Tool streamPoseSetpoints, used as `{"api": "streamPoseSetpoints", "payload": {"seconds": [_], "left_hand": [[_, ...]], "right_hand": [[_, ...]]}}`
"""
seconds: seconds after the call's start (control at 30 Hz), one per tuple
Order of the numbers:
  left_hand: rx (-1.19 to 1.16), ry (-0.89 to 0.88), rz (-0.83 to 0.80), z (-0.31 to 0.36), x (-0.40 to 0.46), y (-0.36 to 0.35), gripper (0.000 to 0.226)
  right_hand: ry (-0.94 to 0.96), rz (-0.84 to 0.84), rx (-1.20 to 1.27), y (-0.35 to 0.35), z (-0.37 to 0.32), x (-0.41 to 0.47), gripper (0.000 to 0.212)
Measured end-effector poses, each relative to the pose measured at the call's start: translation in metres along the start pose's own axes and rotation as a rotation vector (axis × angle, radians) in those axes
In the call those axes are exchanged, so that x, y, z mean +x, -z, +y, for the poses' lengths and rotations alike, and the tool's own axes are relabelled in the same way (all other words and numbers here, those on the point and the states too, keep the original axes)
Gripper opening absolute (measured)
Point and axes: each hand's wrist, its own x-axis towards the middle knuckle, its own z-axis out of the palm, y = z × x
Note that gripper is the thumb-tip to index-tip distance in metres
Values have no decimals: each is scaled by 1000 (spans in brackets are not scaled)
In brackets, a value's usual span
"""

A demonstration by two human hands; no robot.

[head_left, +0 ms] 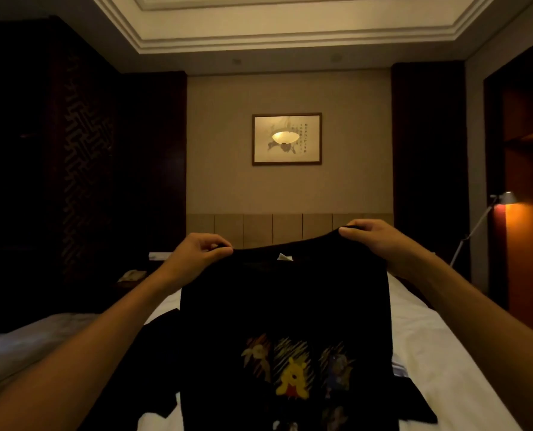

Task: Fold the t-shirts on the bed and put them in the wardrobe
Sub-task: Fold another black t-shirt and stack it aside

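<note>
The left hand [197, 255] pinches one shoulder of the black cotton t-shirt with a cartoon print [285, 325], and the right hand [372, 241] pinches the other, so the cloth hangs flat between both grips, likely to square it for folding. Below the grips lies the white-sheeted bed [439, 346]; more dark clothing [153, 362] lies there, under the left grip.

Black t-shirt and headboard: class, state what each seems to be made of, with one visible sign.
Black t-shirt: soft knit fabric, probably cotton, matte; it drapes limply from both hands. Headboard: seemingly padded upholstery, beige; vertical seams split it into panels.
</note>
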Motion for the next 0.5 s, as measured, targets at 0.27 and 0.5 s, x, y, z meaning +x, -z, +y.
{"api": "streamPoseSetpoints", "payload": {"seconds": [0.27, 0.5], "left_hand": [[-254, 247, -185, -15, -14, 8, 25], [-507, 224, 167, -25, -17, -12, 18]], "right_hand": [[-33, -157, 139, 20, 3, -9, 26], [-15, -74, 109, 17, 20, -11, 20]]}}
